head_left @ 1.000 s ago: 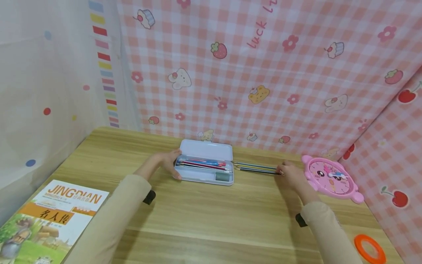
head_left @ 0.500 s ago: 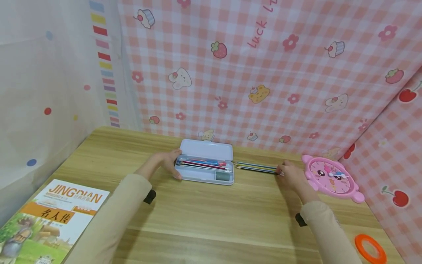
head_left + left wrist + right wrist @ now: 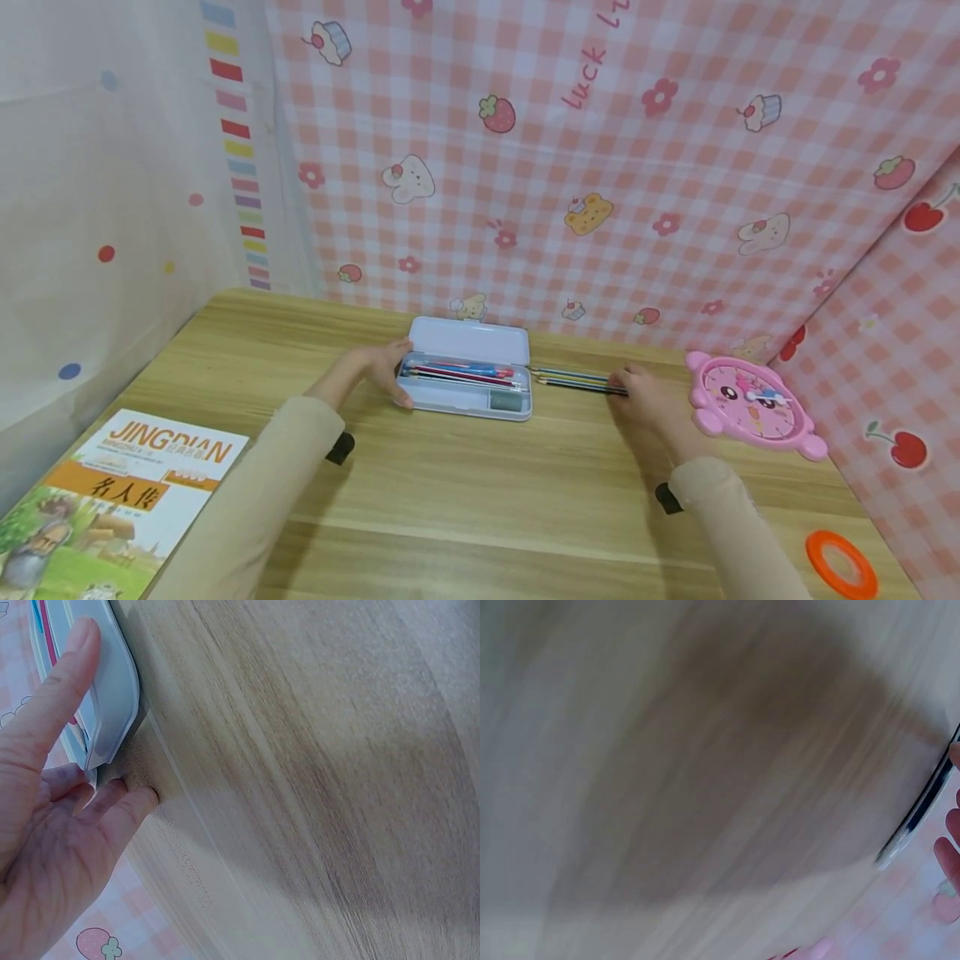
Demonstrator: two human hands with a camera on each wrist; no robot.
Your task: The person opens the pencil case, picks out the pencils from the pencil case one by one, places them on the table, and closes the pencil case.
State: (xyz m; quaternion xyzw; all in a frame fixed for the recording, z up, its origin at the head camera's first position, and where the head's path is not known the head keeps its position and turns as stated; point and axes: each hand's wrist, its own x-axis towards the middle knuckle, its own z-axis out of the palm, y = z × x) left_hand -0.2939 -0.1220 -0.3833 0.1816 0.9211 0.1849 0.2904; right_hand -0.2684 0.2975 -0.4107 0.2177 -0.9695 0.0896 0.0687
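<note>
A white pencil case [image 3: 450, 404] lies open on the table, its lid [image 3: 470, 342] tipped back toward the curtain. Inside are several pencils [image 3: 461, 377], a blue-and-red pen-like item and a grey-green block [image 3: 506, 402]. My left hand [image 3: 384, 372] holds the case's left end, thumb along the front and the other fingers behind. To the right of the case lie several dark, blue and yellow pencils [image 3: 573, 382], points toward it. My right hand [image 3: 643, 400] grips them near their right ends. In the right wrist view the pencil ends [image 3: 922, 806] stick out past the fingertips.
A pink cartoon clock [image 3: 757, 404] lies just right of my right hand. An orange ring [image 3: 842, 564] is at the near right, and a book [image 3: 123, 500] at the near left, partly under my left sleeve. A checked curtain [image 3: 540, 167] borders the table's back edge.
My right hand has slid a little left along the pencils, toward the case. The left hand and the case have stayed in place.
</note>
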